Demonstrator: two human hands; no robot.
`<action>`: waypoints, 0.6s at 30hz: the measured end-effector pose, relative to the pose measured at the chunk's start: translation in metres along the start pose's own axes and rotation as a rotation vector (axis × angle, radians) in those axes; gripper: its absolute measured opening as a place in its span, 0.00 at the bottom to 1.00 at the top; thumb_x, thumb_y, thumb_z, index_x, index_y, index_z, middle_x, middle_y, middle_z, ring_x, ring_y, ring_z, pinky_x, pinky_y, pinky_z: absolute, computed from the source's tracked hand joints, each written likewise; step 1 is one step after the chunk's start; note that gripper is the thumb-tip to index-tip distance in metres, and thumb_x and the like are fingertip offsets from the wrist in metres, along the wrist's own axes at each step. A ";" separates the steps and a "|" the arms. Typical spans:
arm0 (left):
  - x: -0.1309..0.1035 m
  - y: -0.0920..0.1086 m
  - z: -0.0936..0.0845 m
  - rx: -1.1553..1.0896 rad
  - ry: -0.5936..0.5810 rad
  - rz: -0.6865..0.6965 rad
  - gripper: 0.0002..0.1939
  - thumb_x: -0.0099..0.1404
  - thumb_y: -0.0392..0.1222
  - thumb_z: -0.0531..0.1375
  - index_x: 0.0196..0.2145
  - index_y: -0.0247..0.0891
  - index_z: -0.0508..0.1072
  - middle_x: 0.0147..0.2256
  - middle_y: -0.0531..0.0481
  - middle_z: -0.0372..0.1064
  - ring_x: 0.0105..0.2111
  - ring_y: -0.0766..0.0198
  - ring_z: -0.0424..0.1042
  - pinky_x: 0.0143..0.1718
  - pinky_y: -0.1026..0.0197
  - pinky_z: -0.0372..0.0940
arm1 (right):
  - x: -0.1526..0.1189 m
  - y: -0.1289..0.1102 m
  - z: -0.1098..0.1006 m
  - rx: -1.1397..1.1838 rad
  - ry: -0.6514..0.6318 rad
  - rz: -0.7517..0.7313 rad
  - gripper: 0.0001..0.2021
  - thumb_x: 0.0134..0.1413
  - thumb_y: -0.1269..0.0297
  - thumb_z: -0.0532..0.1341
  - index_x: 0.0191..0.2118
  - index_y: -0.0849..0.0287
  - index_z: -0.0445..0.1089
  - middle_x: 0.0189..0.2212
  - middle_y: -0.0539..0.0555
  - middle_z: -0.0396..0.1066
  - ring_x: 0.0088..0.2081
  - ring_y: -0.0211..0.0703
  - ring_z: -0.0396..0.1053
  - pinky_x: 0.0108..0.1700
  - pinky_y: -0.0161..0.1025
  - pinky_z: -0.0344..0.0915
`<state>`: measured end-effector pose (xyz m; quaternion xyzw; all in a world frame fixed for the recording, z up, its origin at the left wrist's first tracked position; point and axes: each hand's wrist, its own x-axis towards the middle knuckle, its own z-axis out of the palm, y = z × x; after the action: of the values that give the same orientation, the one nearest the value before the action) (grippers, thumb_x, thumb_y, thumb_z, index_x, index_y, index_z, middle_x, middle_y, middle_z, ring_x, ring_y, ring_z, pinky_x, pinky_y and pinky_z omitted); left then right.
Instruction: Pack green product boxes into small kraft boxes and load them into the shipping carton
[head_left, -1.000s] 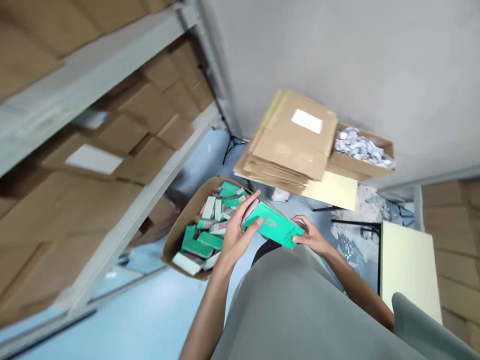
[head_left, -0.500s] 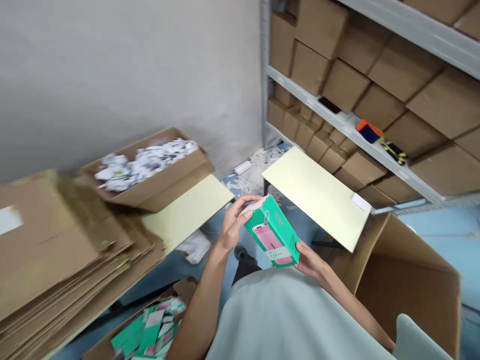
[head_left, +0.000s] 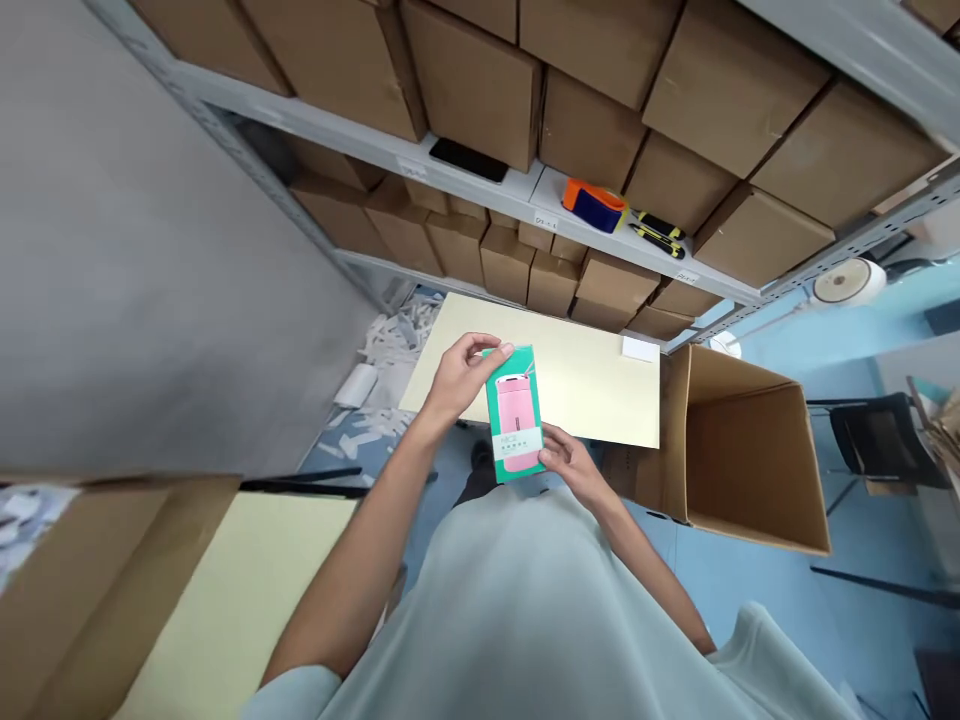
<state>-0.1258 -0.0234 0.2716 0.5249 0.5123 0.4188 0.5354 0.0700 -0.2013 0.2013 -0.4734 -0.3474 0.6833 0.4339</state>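
Note:
A small green box (head_left: 516,415) with a pink device printed on its front is held up before me, its printed face towards the camera. My left hand (head_left: 466,378) grips the upper left corner, thumb over the top edge. At the lower right edge my right hand (head_left: 571,462) holds it, with the thumb on the front and the other fingers partly hidden behind. Beyond the box lies a pale yellow tabletop (head_left: 581,375), and a small white card or box (head_left: 640,349) rests near its far right corner.
An open cardboard carton (head_left: 750,460) stands right of the table. Shelves behind hold many brown boxes (head_left: 472,85), an orange and blue tape dispenser (head_left: 595,205), yellow-black cutters (head_left: 658,235) and a dark flat object (head_left: 469,160). White paper scraps (head_left: 401,335) litter the floor. Another pale tabletop (head_left: 244,580) is at left.
My view and body have turned right, towards the shelves and pale table. The green box has been turned so its front faces me more squarely; both hands still hold it.

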 end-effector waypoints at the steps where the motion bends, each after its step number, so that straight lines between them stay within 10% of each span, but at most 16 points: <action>1: 0.014 0.003 -0.003 0.003 -0.026 -0.002 0.33 0.53 0.71 0.75 0.40 0.40 0.79 0.44 0.44 0.82 0.41 0.55 0.77 0.43 0.55 0.73 | 0.010 -0.003 0.007 0.005 0.019 -0.007 0.43 0.55 0.37 0.80 0.70 0.49 0.72 0.55 0.57 0.82 0.52 0.52 0.82 0.53 0.47 0.81; 11: 0.097 0.007 -0.028 -0.052 -0.239 -0.055 0.37 0.50 0.72 0.77 0.44 0.39 0.80 0.46 0.42 0.83 0.40 0.52 0.81 0.42 0.55 0.73 | 0.069 -0.025 0.051 0.003 0.287 -0.004 0.41 0.58 0.35 0.75 0.70 0.51 0.75 0.57 0.58 0.83 0.54 0.56 0.83 0.50 0.49 0.83; 18: 0.119 0.003 -0.012 0.322 0.037 0.068 0.20 0.60 0.60 0.71 0.41 0.43 0.81 0.48 0.44 0.83 0.44 0.50 0.79 0.52 0.49 0.73 | 0.104 -0.051 0.042 -0.550 0.487 -0.073 0.50 0.53 0.41 0.79 0.78 0.50 0.66 0.67 0.63 0.75 0.62 0.60 0.79 0.62 0.57 0.79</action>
<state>-0.1224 0.0958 0.2625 0.6133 0.5645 0.3585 0.4205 0.0259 -0.0891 0.2237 -0.7083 -0.4213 0.4158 0.3846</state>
